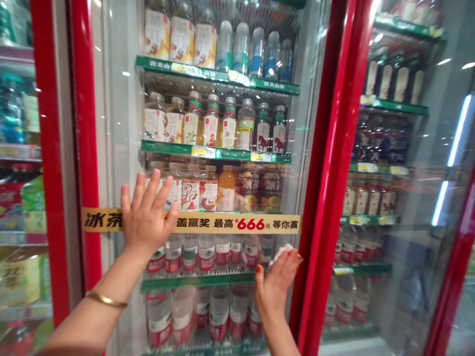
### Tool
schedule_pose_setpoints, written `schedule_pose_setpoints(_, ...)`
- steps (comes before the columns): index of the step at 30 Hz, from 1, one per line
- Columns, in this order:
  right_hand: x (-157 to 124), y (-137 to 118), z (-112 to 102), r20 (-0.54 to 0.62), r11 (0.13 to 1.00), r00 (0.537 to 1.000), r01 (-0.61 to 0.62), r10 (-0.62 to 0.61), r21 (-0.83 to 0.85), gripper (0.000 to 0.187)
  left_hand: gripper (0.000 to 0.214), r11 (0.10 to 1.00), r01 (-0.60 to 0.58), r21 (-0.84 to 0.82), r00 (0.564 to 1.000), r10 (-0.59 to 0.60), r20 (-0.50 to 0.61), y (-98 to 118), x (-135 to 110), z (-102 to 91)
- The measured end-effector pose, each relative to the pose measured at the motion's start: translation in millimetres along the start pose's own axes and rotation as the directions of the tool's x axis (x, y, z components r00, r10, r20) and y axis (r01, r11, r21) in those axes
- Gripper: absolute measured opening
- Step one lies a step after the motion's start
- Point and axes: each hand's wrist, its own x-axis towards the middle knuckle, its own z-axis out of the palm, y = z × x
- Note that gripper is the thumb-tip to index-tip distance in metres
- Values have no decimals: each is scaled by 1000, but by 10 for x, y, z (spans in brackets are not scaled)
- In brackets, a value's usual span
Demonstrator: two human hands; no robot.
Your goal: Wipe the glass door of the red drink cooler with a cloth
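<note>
My left hand (147,213) lies flat with fingers spread against the glass door (126,113) of a drinks cooler, covering part of a yellow printed strip (208,223) that runs across the pane. A gold bangle (106,299) circles the left wrist. Lower and to the right, my right hand (276,282) presses a crumpled white tissue (284,252) to the glass, near the door's red frame (322,198). Only the tissue's upper edge shows past the fingers; the rest is hidden beneath them.
Behind the glass, bottled drinks (230,123) stand in rows on green-edged shelves (222,76). Another glass-fronted cooler (374,198) with bottles adjoins on the right. At the left, a shelf (22,152) holds packaged drinks beyond a red post (50,163).
</note>
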Motion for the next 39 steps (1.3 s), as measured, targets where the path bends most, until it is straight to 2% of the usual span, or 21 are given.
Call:
schedule_pose_setpoints(2,-247,-266,75,42,986,986,156,-159,62,93,74,1000,8,-5,1000,-8,-11,-2,-5,10)
schedule_pose_setpoints(4,-560,-350,102,74,891,893,429,-443,148,92,72,1000,5,-1,1000,-5,-13,-5,-7,11)
schedule_pose_setpoints(6,-792,-198,80,82,806,808,563,-583,181,87,73,1000,-3,10,1000,3,-5,-5,-7,2)
schedule_pose_setpoints(7,-842,-67,62,82,825,826,540,-558,165,86,73,1000,-5,15,1000,5,-1,-3,-8,-4)
schedule_pose_setpoints(8,-845,64,50,82,884,885,446,-459,140,87,73,1000,-5,19,1000,5,5,0,-8,-11)
schedule_pose_setpoints(10,-753,214,55,66,987,989,123,-130,99,86,73,1000,5,24,1000,-5,23,10,-11,-20)
schedule_pose_setpoints(12,-673,99,99,37,985,990,-140,137,99,84,72,999,27,25,999,-28,40,20,-12,-24)
schedule_pose_setpoints(13,-687,-56,129,35,976,982,-190,188,103,85,71,999,39,21,998,-40,46,23,-12,-25)
schedule_pose_setpoints(14,-749,-249,157,49,979,985,-169,164,110,86,70,999,49,14,997,-50,50,23,-12,-25)
schedule_pose_setpoints(16,-982,-630,188,108,983,990,67,-87,171,90,68,998,58,-3,997,-58,54,20,-9,-23)
schedule_pose_setpoints(18,-1230,-818,170,127,889,901,371,-415,269,90,67,998,63,-18,996,-62,59,14,-6,-24)
schedule_pose_setpoints(19,-1308,-802,147,110,848,864,445,-491,287,88,67,997,69,-23,996,-68,63,12,-6,-27)
schedule_pose_setpoints(21,-1315,-579,100,70,904,921,359,-384,233,83,66,996,83,-26,994,-81,71,20,-7,-36)
schedule_pose_setpoints(23,-1165,-278,92,28,987,996,77,-82,140,82,66,995,98,-18,992,-96,86,39,-7,-49)
schedule_pose_setpoints(26,-976,-187,176,1,984,987,-159,160,83,84,65,992,128,-6,986,-126,111,68,16,-64)
schedule_pose_setpoints(28,-1074,-463,238,57,990,993,-104,99,98,88,66,990,139,-7,983,-137,121,67,48,-66)
schedule_pose_setpoints(30,-1331,-818,247,123,975,978,143,-165,173,91,66,992,123,-3,986,-122,112,52,62,-64)
schedule_pose_setpoints(33,-1670,-978,142,96,855,868,451,-487,256,85,66,998,66,2,995,-66,72,35,-82,-76)
schedule_pose_setpoints(35,-1685,-716,53,70,887,899,410,-432,213,79,74,1000,29,-5,996,-28,88,53,-378,-96)
schedule_pose_setpoints(37,-1543,-333,9,57,962,969,232,-242,141,81,84,1000,5,1,991,-5,135,99,-840,-112)
schedule_pose_setpoints(39,-1375,-95,30,30,996,999,37,-39,85,83,91,1000,7,30,987,-12,163,167,-1395,-113)
